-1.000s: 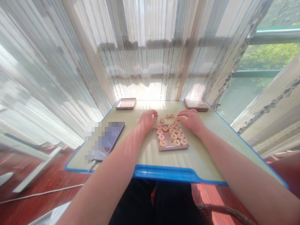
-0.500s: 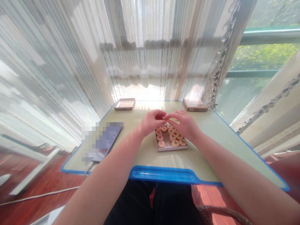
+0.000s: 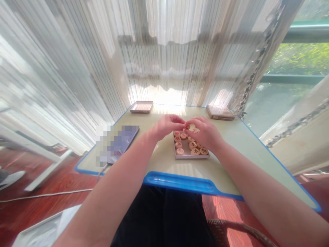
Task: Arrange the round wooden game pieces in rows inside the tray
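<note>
My left hand (image 3: 167, 126) and my right hand (image 3: 205, 132) meet over the far side of a shallow open box (image 3: 186, 156). Between their fingertips they pinch a round Chinese chess piece (image 3: 187, 127) with a red character. Several pieces with red characters, such as this piece (image 3: 180, 151), line the box's left side. Others marked in black, like the piece at the near right corner (image 3: 204, 151), lie on the right. My right hand hides part of the box's right and far side. Another red-marked piece (image 3: 195, 130) shows below my right fingers; its support is unclear.
A shallow tray-like lid (image 3: 142, 107) lies at the far left of the table (image 3: 246, 154), and a closed flat box (image 3: 220, 112) at the far right. On the left rests a tablet-like device (image 3: 124, 139), partly blurred, with a white cable (image 3: 46, 196).
The camera view has shifted, so the table sits higher and a little to the right. Both hands stay together over the box, and my right hand now covers more of the black-marked pieces.
</note>
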`<move>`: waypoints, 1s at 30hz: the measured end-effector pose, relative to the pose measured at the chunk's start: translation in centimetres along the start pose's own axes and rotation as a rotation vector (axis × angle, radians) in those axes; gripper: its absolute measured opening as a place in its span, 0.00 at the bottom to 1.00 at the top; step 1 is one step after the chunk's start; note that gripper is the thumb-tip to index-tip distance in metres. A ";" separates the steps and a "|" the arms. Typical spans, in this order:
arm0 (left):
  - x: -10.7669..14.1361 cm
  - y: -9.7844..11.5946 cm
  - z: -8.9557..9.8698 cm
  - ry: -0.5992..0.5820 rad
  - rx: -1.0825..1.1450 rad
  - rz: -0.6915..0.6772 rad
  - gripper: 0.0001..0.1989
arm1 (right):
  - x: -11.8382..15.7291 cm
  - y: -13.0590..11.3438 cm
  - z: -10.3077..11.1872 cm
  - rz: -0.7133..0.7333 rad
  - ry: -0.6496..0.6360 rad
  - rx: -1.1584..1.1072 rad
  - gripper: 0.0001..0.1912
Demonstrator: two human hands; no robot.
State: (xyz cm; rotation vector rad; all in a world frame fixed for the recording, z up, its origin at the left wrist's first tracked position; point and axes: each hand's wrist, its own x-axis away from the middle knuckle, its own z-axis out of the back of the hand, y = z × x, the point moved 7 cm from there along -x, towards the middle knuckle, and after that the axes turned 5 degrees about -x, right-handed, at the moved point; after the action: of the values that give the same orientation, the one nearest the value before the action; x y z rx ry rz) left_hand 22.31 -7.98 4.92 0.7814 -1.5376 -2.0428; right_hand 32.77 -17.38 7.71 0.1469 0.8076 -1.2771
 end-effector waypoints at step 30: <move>0.0 -0.2 1.7 0.351 -0.652 -0.012 0.12 | -0.2 1.1 -3.3 -0.122 -0.278 0.108 0.10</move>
State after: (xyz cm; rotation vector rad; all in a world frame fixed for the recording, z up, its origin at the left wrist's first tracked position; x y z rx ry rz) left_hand 21.08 -6.73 5.07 0.8157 -0.6163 -2.0854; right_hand 32.24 -15.14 5.10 0.0055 0.5157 -1.4207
